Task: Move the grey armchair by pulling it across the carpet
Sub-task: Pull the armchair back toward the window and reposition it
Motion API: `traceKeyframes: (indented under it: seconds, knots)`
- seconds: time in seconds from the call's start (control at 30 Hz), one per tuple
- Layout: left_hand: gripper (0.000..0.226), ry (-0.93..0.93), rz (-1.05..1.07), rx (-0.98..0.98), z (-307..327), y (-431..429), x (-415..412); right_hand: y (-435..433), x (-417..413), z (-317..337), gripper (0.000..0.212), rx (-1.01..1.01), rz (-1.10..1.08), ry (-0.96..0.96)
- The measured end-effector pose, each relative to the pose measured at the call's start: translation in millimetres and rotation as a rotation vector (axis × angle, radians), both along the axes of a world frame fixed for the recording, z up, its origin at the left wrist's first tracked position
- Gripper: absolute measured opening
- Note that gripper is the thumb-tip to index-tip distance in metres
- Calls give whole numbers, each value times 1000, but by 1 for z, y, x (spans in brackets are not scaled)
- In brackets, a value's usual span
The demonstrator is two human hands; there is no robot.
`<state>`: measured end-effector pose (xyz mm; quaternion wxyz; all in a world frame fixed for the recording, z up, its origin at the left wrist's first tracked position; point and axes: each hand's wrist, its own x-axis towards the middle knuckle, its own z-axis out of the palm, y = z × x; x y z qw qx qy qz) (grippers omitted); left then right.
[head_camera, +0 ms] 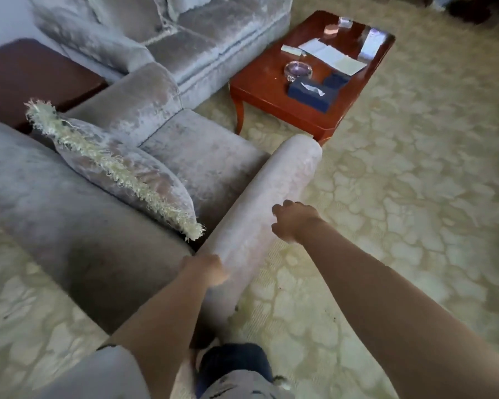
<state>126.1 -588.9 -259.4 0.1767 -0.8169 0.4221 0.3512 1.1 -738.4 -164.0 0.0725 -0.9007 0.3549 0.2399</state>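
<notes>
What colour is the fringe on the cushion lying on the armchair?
Pale cream, edging the grey velvet cushion on the grey armchair; head view.

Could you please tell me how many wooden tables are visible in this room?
2. A reddish coffee table stands on the carpet right of the sofa, carrying papers and boxes. A darker side table sits at the far left behind the armchair. Others may lie outside the view.
</notes>
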Motion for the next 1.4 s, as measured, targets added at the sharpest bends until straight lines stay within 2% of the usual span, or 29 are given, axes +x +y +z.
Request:
traceKeyframes:
  seconds: [0.13,0.23,0.4,0.53,0.67,0.77,0.87,1.03,1.13,1.27,1.4]
  knots:
    - [55,60,157,-42,-3,-15,-17,-31,0,-5,40,17,90,30]
    - [55,67,185,-74,-14,-37,-15,-57,18,-20,37,31,156,21]
    - [59,87,304,-161,-55,-80,-1,-105,49,-62,38,51,345,42]
    - [74,111,389,-123,-85,-130,4,-163,81,-91,38,115,320,50]
    - [75,88,534,-96,-103,-165,-4,-212,103,-123,39,159,292,118]
    - [72,43,632,-116,-116,-187,6,-242,119,-151,35,142,326,58]
    - [73,11,714,-150,-130,-217,24,-274,143,-177,41,102,439,5]
    - [77,47,864,-99,-153,-294,42,-336,166,-224,51,93,578,141]
    - [77,-36,964,-40,-168,-350,52,-370,166,-249,59,113,635,14]
    - [61,-56,917,70,-189,-381,79,-379,167,-267,61,64,679,-161]
    - [40,-62,773,-8,-190,-385,81,-386,189,-273,58,169,699,-7]
